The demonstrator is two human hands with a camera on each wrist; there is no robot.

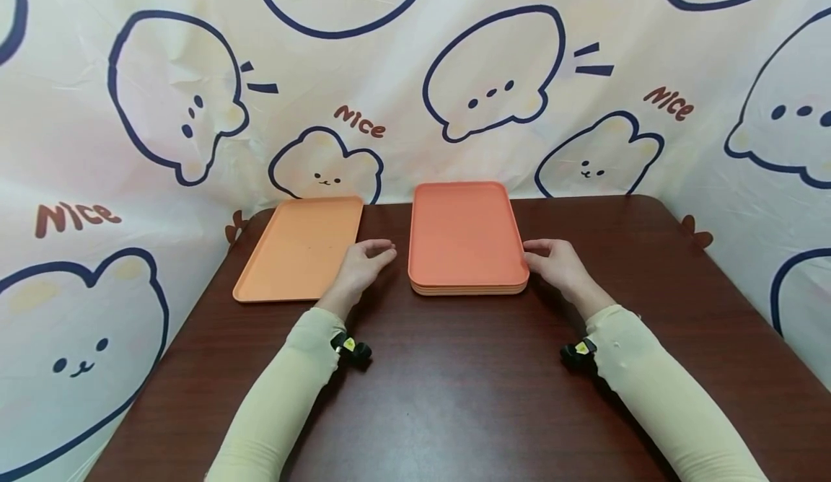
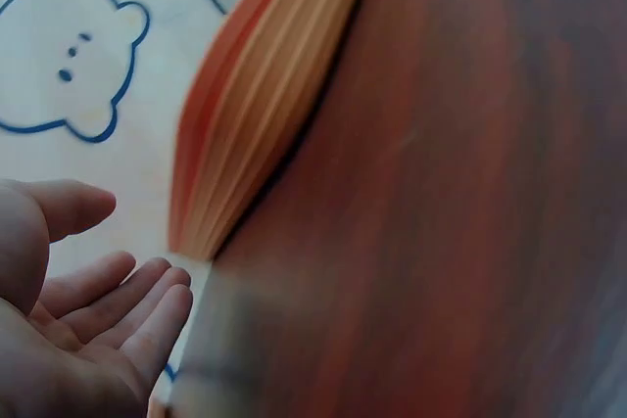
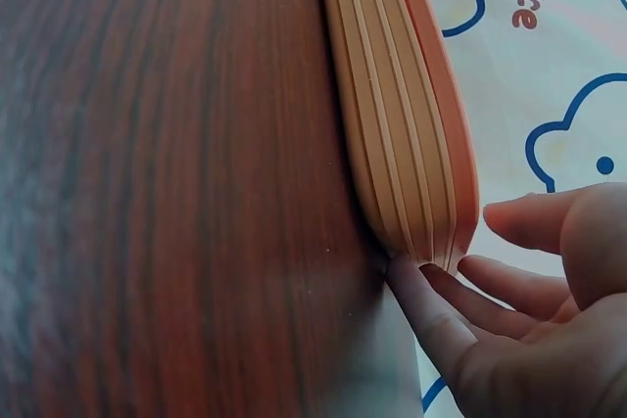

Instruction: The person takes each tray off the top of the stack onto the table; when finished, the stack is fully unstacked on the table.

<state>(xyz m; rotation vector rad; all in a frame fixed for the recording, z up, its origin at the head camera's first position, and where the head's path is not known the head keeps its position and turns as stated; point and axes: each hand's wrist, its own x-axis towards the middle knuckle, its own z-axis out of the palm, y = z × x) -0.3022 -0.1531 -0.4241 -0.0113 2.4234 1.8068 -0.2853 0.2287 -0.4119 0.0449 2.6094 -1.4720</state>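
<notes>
A stack of trays stands near the back middle of the table, with a coral tray (image 1: 464,233) on top and several light orange trays (image 3: 387,134) beneath it. To its left a single light orange tray (image 1: 305,244) lies flat. My left hand (image 1: 357,271) is in the gap between the single tray and the stack, fingers loosely extended and apart from the stack. At the stack's right side is my right hand (image 1: 560,269). In the right wrist view its fingertips meet the stack's lower edge, while the thumb stays off the coral tray.
The dark brown wooden table (image 1: 441,388) extends in front of the trays and to both sides. A pale cloth (image 1: 402,78) with cartoon outlines hangs behind the table and along its sides. A small black device (image 1: 353,351) is on the left wrist.
</notes>
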